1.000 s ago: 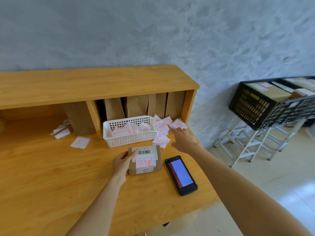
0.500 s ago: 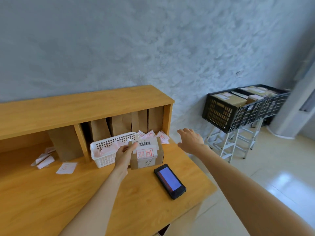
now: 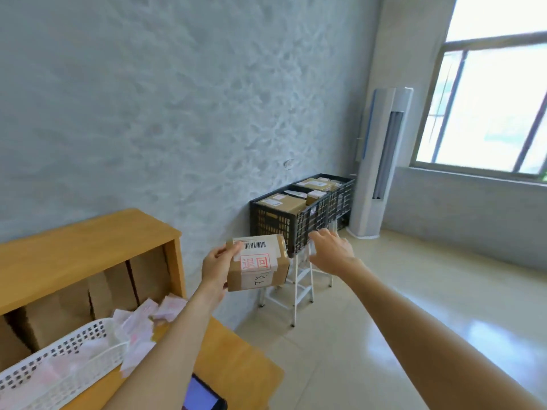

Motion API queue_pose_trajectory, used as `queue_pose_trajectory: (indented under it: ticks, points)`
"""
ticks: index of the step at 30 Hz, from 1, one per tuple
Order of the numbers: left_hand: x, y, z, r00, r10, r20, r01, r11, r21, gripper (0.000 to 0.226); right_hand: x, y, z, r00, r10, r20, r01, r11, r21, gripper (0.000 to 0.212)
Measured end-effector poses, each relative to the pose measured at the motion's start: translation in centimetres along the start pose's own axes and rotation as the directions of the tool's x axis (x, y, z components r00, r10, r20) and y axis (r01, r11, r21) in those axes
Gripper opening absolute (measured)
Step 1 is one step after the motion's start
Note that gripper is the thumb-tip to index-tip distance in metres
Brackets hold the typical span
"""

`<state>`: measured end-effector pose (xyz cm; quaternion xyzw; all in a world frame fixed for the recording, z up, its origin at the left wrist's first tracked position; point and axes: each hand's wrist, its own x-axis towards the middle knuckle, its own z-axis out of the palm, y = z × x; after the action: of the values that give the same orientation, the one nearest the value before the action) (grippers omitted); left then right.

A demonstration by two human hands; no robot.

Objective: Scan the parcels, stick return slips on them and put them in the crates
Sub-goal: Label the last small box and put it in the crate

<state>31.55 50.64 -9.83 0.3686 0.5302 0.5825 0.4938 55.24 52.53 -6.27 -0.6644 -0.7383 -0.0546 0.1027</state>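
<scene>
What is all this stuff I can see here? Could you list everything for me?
parcel: one, brown cardboard with a barcode label and a red-printed slip on top, held up in the air
crates: two, black, side by side on white stands by the wall, with parcels inside
basket: one, white mesh, on the desk at lower left, pink-and-white slips in it
loose slips: several, pink-and-white, piled beside the basket
handheld device: one, black with a lit screen, on the desk at the bottom edge
desk with shelf: one, light wood
air conditioner: one, white, standing in the corner
window: one, at right
left hand: grips the parcel's left end
right hand: fingers spread, holding nothing, right of the parcel
</scene>
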Motion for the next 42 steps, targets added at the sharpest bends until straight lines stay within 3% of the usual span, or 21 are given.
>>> queue_pose_trajectory:
  ticks: [3, 8, 21, 28, 34, 42]
  points:
    - [1.6, 0.6, 6.0, 0.999, 0.011, 0.047, -0.011, 1.0, -0.004, 0.025, 1.0, 5.6, -0.8, 0.997, 0.071, -0.038, -0.071, 0.997, -0.004, 0.043]
    - [4.4, 0.4, 16.1, 0.993, 0.024, 0.112, -0.026, 1.0, 0.012, 0.032, 3.3, 15.0, -0.8, 0.985, 0.148, -0.083, -0.15, 0.988, -0.019, 0.048]
    - [14.2, -1.5, 38.9, 0.985, -0.022, 0.173, 0.019, 1.0, 0.02, 0.037, 13.3, 34.9, -1.0, 0.98, 0.153, -0.123, -0.156, 0.988, -0.018, 0.05]
    - [21.7, -5.7, 49.2, 0.973, -0.085, 0.215, 0.082, 0.996, 0.021, 0.032, 19.7, 43.6, 3.0, 0.976, 0.208, -0.07, -0.212, 0.976, -0.045, 0.053]
    - [32.1, -9.2, 57.9, 0.964, -0.126, 0.236, 0.118, 0.992, 0.045, 0.035, 29.4, 52.1, 6.7, 0.964, 0.267, 0.001, -0.266, 0.961, -0.08, 0.051]
    - [46.6, -9.6, 69.5, 0.95, -0.165, 0.265, 0.161, 0.986, 0.04, 0.037, 45.7, 60.3, 6.3, 0.97, 0.229, -0.087, -0.235, 0.97, -0.067, 0.048]
